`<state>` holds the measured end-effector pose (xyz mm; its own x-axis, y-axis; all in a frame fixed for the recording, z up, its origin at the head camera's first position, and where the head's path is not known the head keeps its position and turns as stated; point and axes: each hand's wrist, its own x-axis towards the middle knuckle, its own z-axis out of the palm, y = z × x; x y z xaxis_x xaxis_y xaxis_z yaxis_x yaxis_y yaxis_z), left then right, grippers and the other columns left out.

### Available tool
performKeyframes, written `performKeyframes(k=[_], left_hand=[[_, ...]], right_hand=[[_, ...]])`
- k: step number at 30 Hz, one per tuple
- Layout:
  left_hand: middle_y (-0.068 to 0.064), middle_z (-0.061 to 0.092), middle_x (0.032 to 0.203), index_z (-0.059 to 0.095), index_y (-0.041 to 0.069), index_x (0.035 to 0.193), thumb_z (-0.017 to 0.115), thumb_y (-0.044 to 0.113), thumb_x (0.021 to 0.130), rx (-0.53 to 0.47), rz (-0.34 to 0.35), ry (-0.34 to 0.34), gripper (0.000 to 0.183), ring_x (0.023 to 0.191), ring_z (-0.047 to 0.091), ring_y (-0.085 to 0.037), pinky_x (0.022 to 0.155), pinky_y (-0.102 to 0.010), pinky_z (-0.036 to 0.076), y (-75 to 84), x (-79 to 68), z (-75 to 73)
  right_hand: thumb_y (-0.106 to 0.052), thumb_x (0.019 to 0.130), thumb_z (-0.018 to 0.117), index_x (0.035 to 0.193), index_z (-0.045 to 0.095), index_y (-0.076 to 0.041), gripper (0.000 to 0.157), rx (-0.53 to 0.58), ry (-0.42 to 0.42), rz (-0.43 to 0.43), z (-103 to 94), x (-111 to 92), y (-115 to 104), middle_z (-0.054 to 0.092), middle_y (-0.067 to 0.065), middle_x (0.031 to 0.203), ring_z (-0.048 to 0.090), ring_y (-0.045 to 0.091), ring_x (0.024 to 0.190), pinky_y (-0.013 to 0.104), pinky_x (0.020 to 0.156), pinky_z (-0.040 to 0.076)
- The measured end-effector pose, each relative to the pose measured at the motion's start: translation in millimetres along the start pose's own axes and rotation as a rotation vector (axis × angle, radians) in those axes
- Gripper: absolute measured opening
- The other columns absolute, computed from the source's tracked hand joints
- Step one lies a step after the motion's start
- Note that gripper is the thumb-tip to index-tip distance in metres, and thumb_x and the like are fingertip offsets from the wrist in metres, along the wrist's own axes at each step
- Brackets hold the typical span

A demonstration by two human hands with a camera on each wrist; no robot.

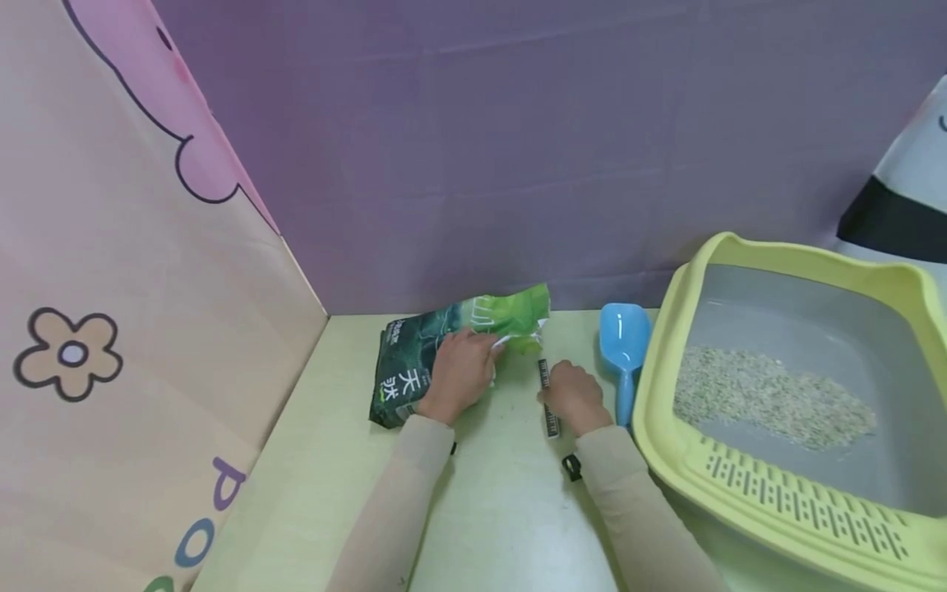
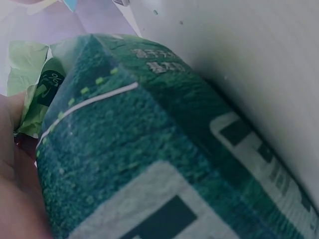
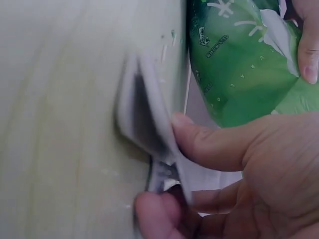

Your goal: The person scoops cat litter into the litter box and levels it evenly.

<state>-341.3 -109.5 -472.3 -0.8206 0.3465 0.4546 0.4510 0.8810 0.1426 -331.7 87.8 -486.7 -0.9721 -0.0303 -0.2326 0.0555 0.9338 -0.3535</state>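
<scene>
A green cat litter bag (image 1: 403, 353) lies on its side on the table, its torn light-green mouth (image 1: 528, 312) toward the right. My left hand (image 1: 460, 370) grips the bag near that mouth; in the right wrist view its thumb presses by the torn edge. My right hand (image 1: 575, 395) pinches a long, narrow bag clip (image 1: 552, 423) with a dark patterned face, just right of the bag. In the right wrist view the clip (image 3: 144, 104) is slightly blurred, tilted against the tabletop, with thumb above and fingers below.
A blue litter scoop (image 1: 623, 333) lies right of my right hand, against a yellow-rimmed litter box (image 1: 654, 370) with grey inside and pale litter (image 1: 769, 399). A purple cloth wall (image 1: 481, 164) stands behind, a printed panel (image 1: 163, 329) at left. Small green crumbs dot the tabletop.
</scene>
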Motion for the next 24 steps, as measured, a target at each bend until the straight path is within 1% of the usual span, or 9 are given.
performKeyframes(k=[4, 7, 9, 11, 15, 17, 20, 22, 24], left_hand=[[0.001, 0.076, 0.09, 0.06, 0.018, 0.08, 0.05, 0.034, 0.108, -0.006, -0.003, -0.005, 0.034, 0.086, 0.064, -0.022, 0.079, -0.042, 0.05, 0.1, 0.2, 1.5], [0.002, 0.077, 0.092, 0.06, 0.018, 0.08, 0.049, 0.034, 0.108, -0.01, -0.007, -0.01, 0.034, 0.087, 0.064, -0.021, 0.08, -0.042, 0.05, 0.1, -0.1, 1.5], [0.002, 0.076, 0.092, 0.059, 0.018, 0.079, 0.049, 0.033, 0.108, -0.013, -0.008, -0.008, 0.035, 0.088, 0.064, -0.021, 0.08, -0.042, 0.05, 0.0, -0.2, 1.2], [0.001, 0.076, 0.091, 0.058, 0.017, 0.078, 0.049, 0.033, 0.108, -0.02, -0.008, -0.004, 0.035, 0.088, 0.064, -0.022, 0.08, -0.042, 0.05, -0.1, -1.0, 1.6], [0.001, 0.076, 0.091, 0.058, 0.017, 0.078, 0.049, 0.033, 0.108, -0.027, -0.004, 0.006, 0.036, 0.088, 0.065, -0.023, 0.081, -0.044, 0.05, -1.0, -2.3, 2.7], [0.001, 0.076, 0.093, 0.059, 0.017, 0.079, 0.049, 0.033, 0.108, -0.03, -0.002, 0.006, 0.035, 0.089, 0.065, -0.023, 0.082, -0.044, 0.05, -1.4, -2.6, 3.0], [0.001, 0.076, 0.094, 0.061, 0.017, 0.08, 0.049, 0.033, 0.108, -0.031, 0.001, 0.001, 0.034, 0.089, 0.064, -0.022, 0.082, -0.044, 0.05, -1.7, -2.7, 3.3], [0.001, 0.076, 0.093, 0.061, 0.017, 0.081, 0.048, 0.033, 0.109, -0.031, 0.001, -0.005, 0.034, 0.089, 0.064, -0.022, 0.082, -0.044, 0.05, -1.8, -2.4, 3.1], [0.002, 0.075, 0.092, 0.062, 0.018, 0.082, 0.048, 0.034, 0.109, -0.031, 0.0, -0.01, 0.034, 0.089, 0.064, -0.022, 0.081, -0.043, 0.049, -1.8, -2.2, 3.1]], right_hand=[[-0.033, 0.092, 0.075, 0.115, 0.056, 0.008, 0.05, 0.011, -0.01, 0.002, -0.3, 1.8, 2.9, 0.066, 0.016, 0.088, 0.062, 0.027, 0.072, 0.041, 0.064, 0.053], [-0.033, 0.09, 0.076, 0.107, 0.061, 0.004, 0.044, -0.001, -0.005, -0.001, -1.7, 2.2, 3.3, 0.066, 0.014, 0.084, 0.062, 0.026, 0.07, 0.04, 0.064, 0.053], [-0.033, 0.089, 0.077, 0.1, 0.064, 0.001, 0.038, -0.009, 0.008, -0.008, -2.5, 2.1, 2.7, 0.066, 0.014, 0.085, 0.062, 0.027, 0.072, 0.042, 0.066, 0.054], [-0.032, 0.088, 0.078, 0.094, 0.067, 0.0, 0.034, -0.001, 0.019, -0.013, -2.4, 1.4, 2.1, 0.066, 0.017, 0.093, 0.061, 0.028, 0.076, 0.043, 0.069, 0.054], [-0.032, 0.088, 0.079, 0.093, 0.069, 0.002, 0.036, 0.044, 0.033, -0.005, -0.1, 1.3, 2.0, 0.056, 0.028, 0.116, 0.06, 0.033, 0.084, 0.046, 0.074, 0.055], [-0.034, 0.09, 0.077, 0.091, 0.068, 0.003, 0.038, 0.059, 0.033, -0.002, 1.4, 2.1, 3.0, 0.053, 0.031, 0.119, 0.06, 0.035, 0.085, 0.047, 0.075, 0.055], [-0.039, 0.093, 0.073, 0.085, 0.066, 0.001, 0.041, 0.06, 0.02, -0.002, 3.4, 3.8, 5.1, 0.059, 0.028, 0.109, 0.059, 0.032, 0.081, 0.045, 0.071, 0.053], [-0.042, 0.094, 0.069, 0.079, 0.065, -0.002, 0.043, 0.045, 0.002, -0.004, 3.9, 4.8, 6.2, 0.064, 0.021, 0.093, 0.057, 0.028, 0.073, 0.041, 0.065, 0.05], [-0.045, 0.096, 0.067, 0.074, 0.062, -0.006, 0.044, 0.036, -0.025, 0.006, 4.3, 5.4, 6.8, 0.063, 0.013, 0.078, 0.054, 0.023, 0.064, 0.037, 0.057, 0.046]])
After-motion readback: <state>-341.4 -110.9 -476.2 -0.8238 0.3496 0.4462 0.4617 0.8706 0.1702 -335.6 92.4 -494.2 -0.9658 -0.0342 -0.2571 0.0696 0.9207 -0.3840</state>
